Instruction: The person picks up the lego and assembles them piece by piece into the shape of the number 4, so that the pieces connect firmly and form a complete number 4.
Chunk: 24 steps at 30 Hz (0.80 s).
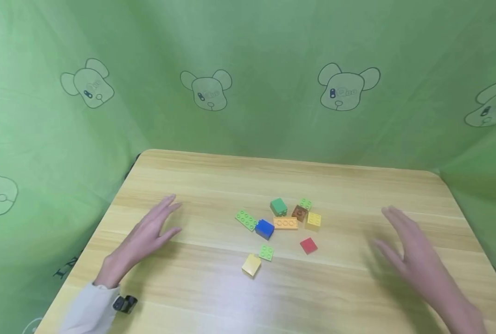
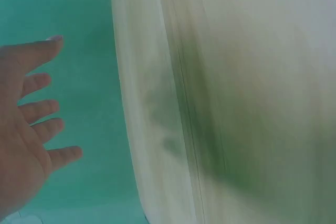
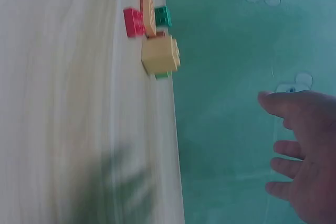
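Loose toy bricks lie between the two hands in the head view. A blue brick (image 1: 265,229) touches or nearly touches a long light-green brick (image 1: 246,220) and an orange brick (image 1: 285,223). Behind them are a dark-green brick (image 1: 279,207), a brown brick (image 1: 299,213) and a yellow brick (image 1: 313,221). Nearer the front lie a red brick (image 1: 308,246), a small light-green brick (image 1: 266,253) and a pale yellow brick (image 1: 251,266). My left hand (image 1: 149,233) hovers left of the bricks, fingers extended, holding nothing. On the right, my right hand (image 1: 419,260) is likewise raised with nothing in it.
The bricks rest on a wooden table (image 1: 189,185) with rounded far corners. Green cloth (image 1: 264,130) printed with bear heads hangs behind it and along both sides. A small black device (image 1: 125,304) sits at the left sleeve cuff (image 1: 93,306).
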Tool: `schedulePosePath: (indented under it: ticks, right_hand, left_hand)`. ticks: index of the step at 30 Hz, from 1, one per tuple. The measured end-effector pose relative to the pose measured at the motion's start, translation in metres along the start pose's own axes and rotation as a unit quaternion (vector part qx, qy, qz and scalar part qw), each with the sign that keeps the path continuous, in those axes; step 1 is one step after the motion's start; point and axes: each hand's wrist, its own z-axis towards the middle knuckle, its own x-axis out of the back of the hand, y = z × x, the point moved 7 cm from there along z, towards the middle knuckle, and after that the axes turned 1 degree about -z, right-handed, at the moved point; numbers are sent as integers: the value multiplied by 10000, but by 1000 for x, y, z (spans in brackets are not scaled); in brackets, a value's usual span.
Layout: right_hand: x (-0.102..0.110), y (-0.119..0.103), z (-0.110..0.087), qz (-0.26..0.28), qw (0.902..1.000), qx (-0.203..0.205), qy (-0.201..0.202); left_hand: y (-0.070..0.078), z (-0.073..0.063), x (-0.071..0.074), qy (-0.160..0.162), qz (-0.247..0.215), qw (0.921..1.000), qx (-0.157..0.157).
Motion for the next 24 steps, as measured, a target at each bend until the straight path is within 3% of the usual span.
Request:
schedulePosePath:
  ticks: [5,9,17,24]
  right_hand:
    - [-12,-20,3,-25,9990,401,170]
    - [-27,-34,6,-40,9978,639,193]
    - [-60,-62,19,79,9971,726,-189]
    - [-84,-78,26,256,9945,927,-416]
  left_hand:
    - [19,12,-14,68,-108,9990,-419]
    - [32,22,-27,-47,-287,9982,-533]
    - [56,40,-50,-467,-701,9945,-622]
    - [74,53,-64,-611,-596,9900,-1123]
